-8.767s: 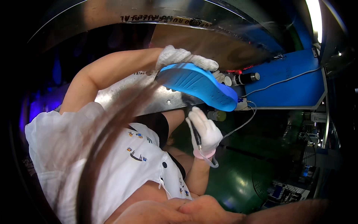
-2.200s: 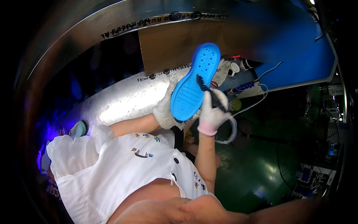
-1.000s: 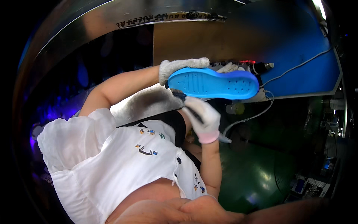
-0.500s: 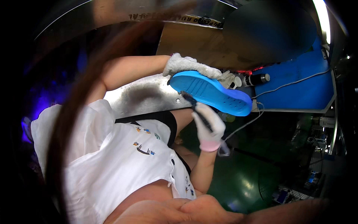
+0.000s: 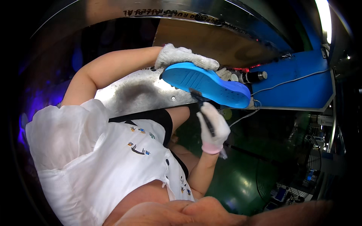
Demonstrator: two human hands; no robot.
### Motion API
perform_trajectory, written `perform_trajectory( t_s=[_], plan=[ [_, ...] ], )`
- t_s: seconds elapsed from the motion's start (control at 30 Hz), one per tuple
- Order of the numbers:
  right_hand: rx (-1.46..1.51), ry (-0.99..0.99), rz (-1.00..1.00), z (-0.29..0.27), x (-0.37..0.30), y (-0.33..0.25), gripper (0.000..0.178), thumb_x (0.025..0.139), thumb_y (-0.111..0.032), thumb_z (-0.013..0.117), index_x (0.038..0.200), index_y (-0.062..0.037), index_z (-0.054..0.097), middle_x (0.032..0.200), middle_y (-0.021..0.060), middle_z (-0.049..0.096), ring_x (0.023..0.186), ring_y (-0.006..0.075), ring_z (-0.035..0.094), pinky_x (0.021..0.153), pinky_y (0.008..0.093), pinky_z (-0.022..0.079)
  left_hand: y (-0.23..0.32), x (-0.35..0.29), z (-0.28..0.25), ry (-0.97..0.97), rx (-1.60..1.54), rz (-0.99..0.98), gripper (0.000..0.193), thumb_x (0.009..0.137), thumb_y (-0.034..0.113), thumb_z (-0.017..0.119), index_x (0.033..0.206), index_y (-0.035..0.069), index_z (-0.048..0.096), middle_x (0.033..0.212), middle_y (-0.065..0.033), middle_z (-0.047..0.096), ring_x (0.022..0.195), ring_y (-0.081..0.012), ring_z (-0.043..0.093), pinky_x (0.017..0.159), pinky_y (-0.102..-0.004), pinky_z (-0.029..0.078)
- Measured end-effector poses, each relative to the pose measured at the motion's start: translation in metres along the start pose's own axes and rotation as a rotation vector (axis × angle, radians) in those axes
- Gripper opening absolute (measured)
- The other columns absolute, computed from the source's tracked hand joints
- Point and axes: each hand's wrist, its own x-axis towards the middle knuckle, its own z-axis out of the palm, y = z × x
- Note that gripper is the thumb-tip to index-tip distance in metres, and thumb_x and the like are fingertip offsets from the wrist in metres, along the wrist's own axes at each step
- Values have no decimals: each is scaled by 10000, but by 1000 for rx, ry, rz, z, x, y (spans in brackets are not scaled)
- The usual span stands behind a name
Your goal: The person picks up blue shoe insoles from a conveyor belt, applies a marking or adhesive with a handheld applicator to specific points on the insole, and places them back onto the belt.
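My left hand [image 5: 184,57], in a thick white knit glove, grips the far edge of a blue shoe sole [image 5: 203,83]. The sole is tilted up and shades to purple at its right end. Molded grooves show on its face. In a thinner white glove with a pink cuff, my right hand [image 5: 215,128] is closed around the black handle of a brush [image 5: 200,98]. The brush's brownish head meets the near edge of the sole around its middle; whether the bristles touch cannot be made out.
Beneath the sole is a worn metal surface [image 5: 132,92]. Further right lie a black cylinder with a silver end [image 5: 256,77], crumpled light gloves [image 5: 224,74] and a blue tabletop [image 5: 298,81] crossed by a white cable [image 5: 290,82]. Behind stands a brown board [image 5: 203,41].
The brush head has shifted rightward along the sole's near edge, away from the left end. The whole view has moved a little, and my left hand still holds the sole.
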Motion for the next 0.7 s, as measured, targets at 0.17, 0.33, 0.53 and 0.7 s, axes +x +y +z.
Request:
perform_trajectory(
  t_s=[0.17,0.33,0.53,0.7],
  plan=[
    [-4,28,-45,-2,3,2,264,741,-78,771,998,-96,712,1033,93,716,647,235,627,594,286,515,11,-22,-3,-27,-58,-63,543,932,485,530,1378,175,542,1346,-134,564,1233,-271,560,1037,-354,462],
    [-21,-158,-84,-11,8,-11,296,698,-47,794,980,-84,711,1040,106,713,669,235,643,602,274,511,-62,12,-45,14,198,211,741,805,318,746,1433,71,440,1358,-178,546,1236,-271,561,1060,-369,445],
    [59,418,143,29,14,5,219,776,83,712,983,27,668,951,125,669,835,234,650,756,324,533,-38,8,38,34,-666,142,705,926,614,488,1335,40,508,1249,-167,594,1088,-233,627,965,-320,506],
    [244,374,-11,43,7,-19,267,717,51,778,962,10,681,951,171,688,812,302,666,734,361,542,-38,-13,63,221,-776,203,764,881,704,489,1272,49,543,1162,-133,629,978,-189,645,818,-361,569]
  ],
)
